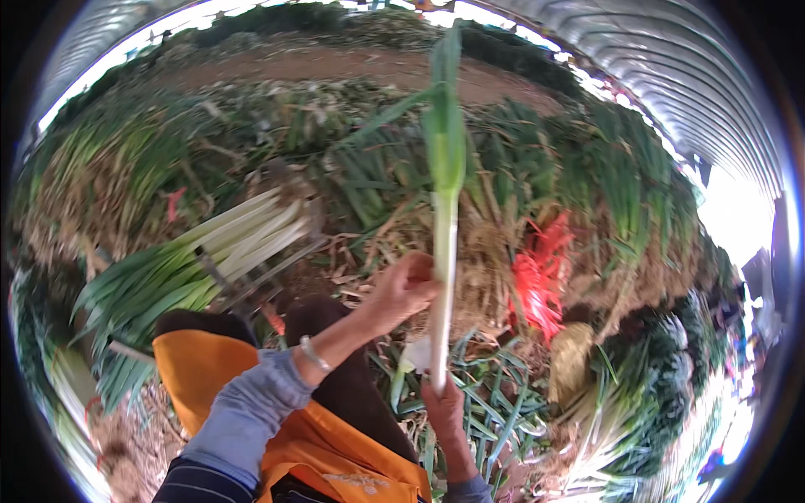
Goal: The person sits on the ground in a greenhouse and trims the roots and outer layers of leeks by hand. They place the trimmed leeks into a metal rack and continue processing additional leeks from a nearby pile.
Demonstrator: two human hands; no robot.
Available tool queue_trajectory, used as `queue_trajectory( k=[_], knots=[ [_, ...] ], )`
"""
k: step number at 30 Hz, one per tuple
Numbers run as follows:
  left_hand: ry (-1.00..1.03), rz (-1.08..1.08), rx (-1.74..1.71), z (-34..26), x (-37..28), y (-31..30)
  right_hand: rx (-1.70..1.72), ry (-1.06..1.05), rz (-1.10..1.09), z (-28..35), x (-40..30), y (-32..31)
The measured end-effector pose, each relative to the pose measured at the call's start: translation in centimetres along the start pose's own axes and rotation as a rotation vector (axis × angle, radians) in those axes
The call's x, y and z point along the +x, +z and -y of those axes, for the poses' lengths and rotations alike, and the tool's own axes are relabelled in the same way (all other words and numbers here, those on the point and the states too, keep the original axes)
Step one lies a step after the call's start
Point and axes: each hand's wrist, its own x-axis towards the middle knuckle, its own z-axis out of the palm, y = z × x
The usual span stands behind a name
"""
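A long leek-like green onion (445, 239) stands almost upright before me, its white shank down and its green leaves up. My right hand (444, 405) grips the shank near its lower end. Higher up, the curled thumb and fingers of my left hand (407, 286) pinch at the shank's left edge; the fingertips are partly hidden. To the left, a bundle of similar onions with clean white shanks (264, 229) lies across a metal frame (217, 270). Loose green leaves (503, 402) cover the ground around my right hand.
Rows of onions with dirty roots (604, 188) stand beyond my hands. Red plastic strips (542, 276) hang at the right, above a yellowish sack-like thing (571, 361). More onions (619, 415) lie at lower right. My orange apron (352, 453) covers my lap.
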Motion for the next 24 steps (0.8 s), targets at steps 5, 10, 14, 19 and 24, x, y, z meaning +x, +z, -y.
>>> queue_trajectory(
  k=[5,10,14,19,24],
  knots=[
    [-0.038,-0.005,0.013,0.5,-0.1,-0.5,-0.169,-0.080,-0.029,0.1,0.6,-0.6],
    [-0.007,-0.074,0.062,0.4,-0.1,0.9,-0.262,-0.146,-0.079,-1.2,1.3,-1.3],
    [0.060,-0.081,0.238,0.1,-0.7,0.7,-0.257,-0.140,-0.097,-0.8,1.5,-1.1],
    [0.117,0.457,0.387,-0.9,-3.8,1.1,-0.250,-0.170,-0.141,-0.9,2.1,-0.5],
    [-0.073,0.564,0.417,-0.8,-3.4,-2.6,-0.321,-0.215,-0.162,0.4,2.9,0.1]
  ],
)
